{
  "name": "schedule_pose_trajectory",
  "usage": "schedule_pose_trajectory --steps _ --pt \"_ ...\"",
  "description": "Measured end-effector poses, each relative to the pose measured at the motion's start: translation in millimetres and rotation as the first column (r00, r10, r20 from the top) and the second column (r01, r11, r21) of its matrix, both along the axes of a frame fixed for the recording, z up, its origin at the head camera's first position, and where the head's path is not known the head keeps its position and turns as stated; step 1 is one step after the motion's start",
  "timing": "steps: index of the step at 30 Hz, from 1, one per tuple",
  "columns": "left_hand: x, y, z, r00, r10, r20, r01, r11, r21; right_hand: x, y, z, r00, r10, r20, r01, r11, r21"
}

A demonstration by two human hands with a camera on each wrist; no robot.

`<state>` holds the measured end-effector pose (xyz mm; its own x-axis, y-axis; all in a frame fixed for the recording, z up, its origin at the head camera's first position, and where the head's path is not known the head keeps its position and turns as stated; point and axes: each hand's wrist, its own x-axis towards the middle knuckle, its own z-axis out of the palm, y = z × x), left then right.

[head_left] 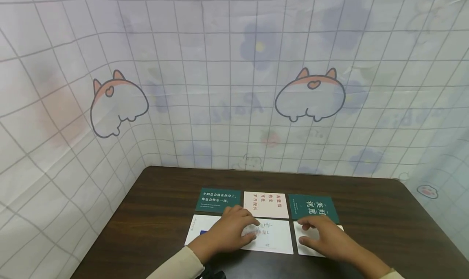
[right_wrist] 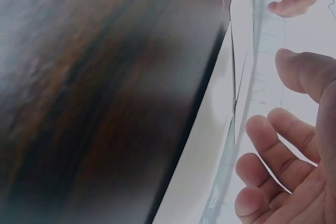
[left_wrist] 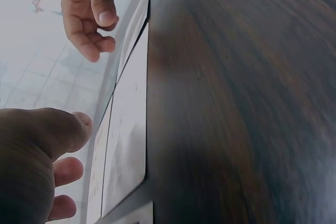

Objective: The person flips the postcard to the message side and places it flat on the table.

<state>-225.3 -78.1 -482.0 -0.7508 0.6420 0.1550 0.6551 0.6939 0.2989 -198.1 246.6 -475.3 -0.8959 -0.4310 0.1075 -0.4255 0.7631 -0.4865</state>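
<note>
Postcards lie in two rows on a dark wooden table. Along the back row are a green card with white text (head_left: 218, 200), a pale card with red text (head_left: 266, 204) and another green card (head_left: 309, 205). In front of them lie a white card with a blue patch (head_left: 196, 226), a white card with handwriting (head_left: 275, 240) and a white card (head_left: 305, 249) at the right. My left hand (head_left: 232, 229) hovers over the front row, partly hiding the cards there. Above the right white card is my right hand (head_left: 327, 236). Both hands have loosely bent fingers with nothing between them.
The brown table (head_left: 154, 218) reaches back to a white gridded curtain (head_left: 205, 120) with cartoon animal prints, which also hangs at both sides. A small black object (head_left: 216, 275) shows at the bottom edge below my left wrist.
</note>
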Motion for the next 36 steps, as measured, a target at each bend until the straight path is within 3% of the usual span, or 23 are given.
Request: schedule_pose_trajectory --steps 11,22,36 --pt "0.5 -26 -0.7 1.0 0.025 -0.013 -0.025 0.999 0.021 -6.8 -15 -0.6 1.0 0.019 0.001 -0.019 1.0 -0.01" --pt "-2.0 -50 -1.5 0.997 0.067 0.048 -0.068 0.997 0.029 -9.4 -30 1.3 1.0 0.001 0.022 -0.001 1.0 -0.015" --pt "-2.9 -74 -6.5 0.994 0.104 0.014 -0.104 0.994 0.027 -13.4 -47 0.9 1.0 0.015 0.008 -0.015 1.0 -0.007"
